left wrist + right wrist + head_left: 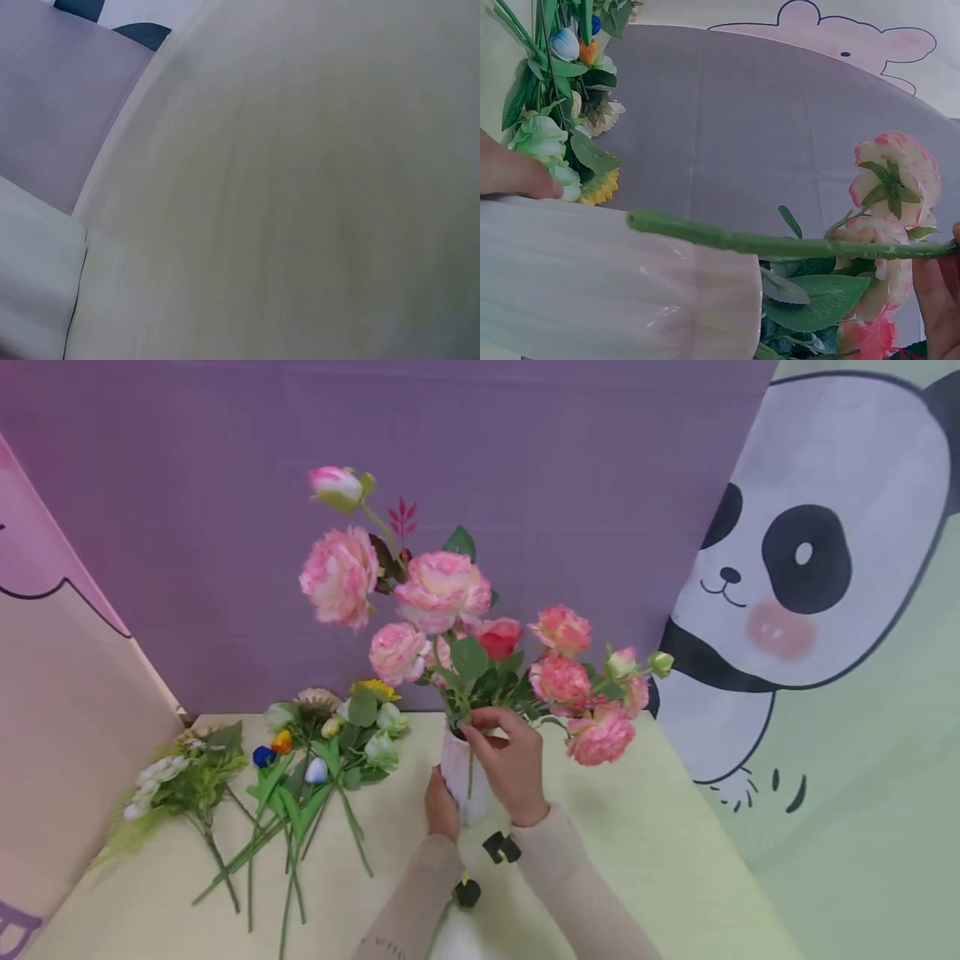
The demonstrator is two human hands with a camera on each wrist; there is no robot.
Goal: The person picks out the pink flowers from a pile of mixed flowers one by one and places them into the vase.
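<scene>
A white ribbed vase (455, 764) stands on the table with pink flowers rising from its mouth. My left hand (441, 806) holds the vase low on its left side; most of its fingers are hidden behind it. At the rim, thumb and forefinger of my right hand (517, 764) pinch a green flower stem (780, 246). The cut end of that stem hangs outside, in front of the vase wall. Pale pink peonies (442, 592) lean up and left above the hand, while coral-pink ones (562, 683) spread to the right.
Left of the vase lie loose flowers: white blooms (161, 777) with feathery leaves, a blue tulip (264, 756), an orange one (282, 742) and a yellow sunflower (377, 690). A purple backdrop (480, 460) stands behind the table (630, 860); a panda-printed wall (825, 693) is at right.
</scene>
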